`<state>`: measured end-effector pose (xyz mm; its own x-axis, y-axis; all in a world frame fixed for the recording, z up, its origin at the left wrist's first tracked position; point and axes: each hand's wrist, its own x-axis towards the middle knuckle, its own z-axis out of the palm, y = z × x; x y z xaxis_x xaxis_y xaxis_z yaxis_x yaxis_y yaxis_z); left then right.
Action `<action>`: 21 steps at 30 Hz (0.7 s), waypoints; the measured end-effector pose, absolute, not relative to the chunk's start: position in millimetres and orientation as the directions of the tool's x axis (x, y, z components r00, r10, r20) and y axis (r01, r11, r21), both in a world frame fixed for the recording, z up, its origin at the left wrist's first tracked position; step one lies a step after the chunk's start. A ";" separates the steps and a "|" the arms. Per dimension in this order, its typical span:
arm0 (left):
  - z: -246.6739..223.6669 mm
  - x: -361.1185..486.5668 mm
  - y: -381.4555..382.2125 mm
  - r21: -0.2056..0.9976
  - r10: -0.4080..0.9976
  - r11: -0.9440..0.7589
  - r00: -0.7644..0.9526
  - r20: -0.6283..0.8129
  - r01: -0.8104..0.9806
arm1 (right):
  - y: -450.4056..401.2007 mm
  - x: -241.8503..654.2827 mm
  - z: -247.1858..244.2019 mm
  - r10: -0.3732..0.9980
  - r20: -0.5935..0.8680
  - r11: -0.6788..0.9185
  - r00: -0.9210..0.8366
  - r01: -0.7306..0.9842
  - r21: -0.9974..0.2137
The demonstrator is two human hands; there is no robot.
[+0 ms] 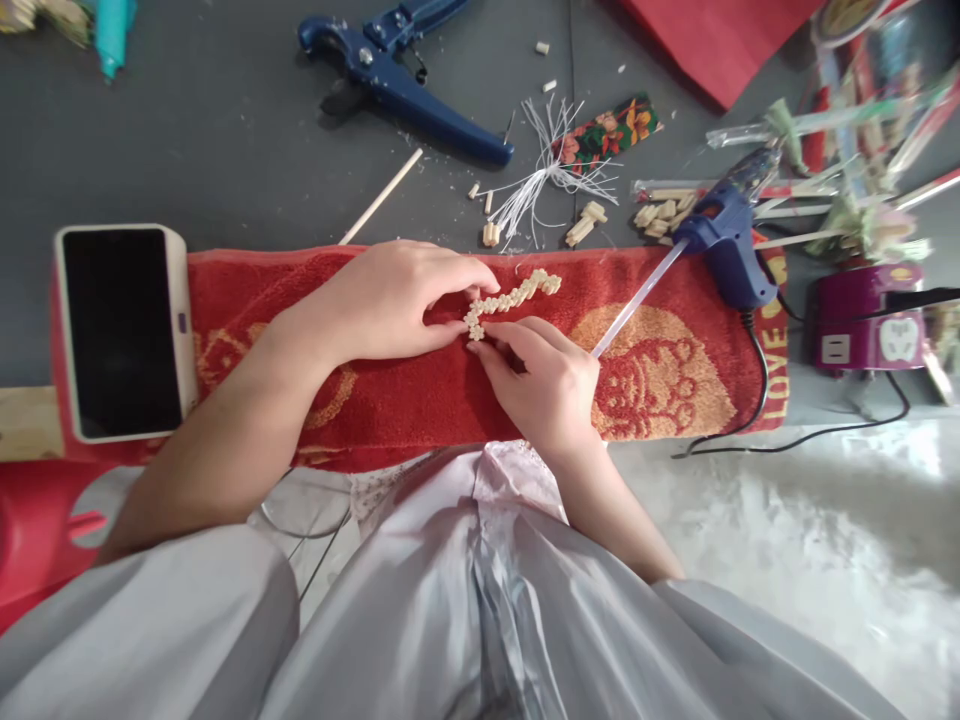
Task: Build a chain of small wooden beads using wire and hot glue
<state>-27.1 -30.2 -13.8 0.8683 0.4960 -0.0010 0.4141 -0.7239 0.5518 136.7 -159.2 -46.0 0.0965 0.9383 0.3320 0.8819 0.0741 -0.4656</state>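
Note:
A crooked chain of small cream-coloured stick pieces (517,296) lies over the red towel (420,400), its lower end bent toward me. My left hand (397,300) comes in from the left, with thumb and index finger curved around that bent end; the fingers are apart, and whether they touch the chain I cannot make out. From the right, my right hand (544,375) pinches the lowest piece of the chain between thumb and index finger. The remaining right fingers are curled in.
Behind the towel lie a blue cutter (405,85), a thin stick (381,197), white threads (532,190) and cut stick pieces (587,222). A blue glue gun (724,240) with its cord rests at right, near a purple power socket (870,320). A dark-screened device (120,330) stands left.

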 end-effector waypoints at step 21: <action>-17.1 -28.3 -30.4 0.545 0.505 -0.723 0.863 -0.001 0.424 | -159.5 137.7 -48.3 0.897 0.442 0.176 0.021 0.900 -0.399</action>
<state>-28.3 -30.4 -17.1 0.8633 0.5047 -0.0012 0.4236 -0.7234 0.5452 137.7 -159.5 -48.3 0.0207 0.8968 0.4419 0.9001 0.1757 -0.3988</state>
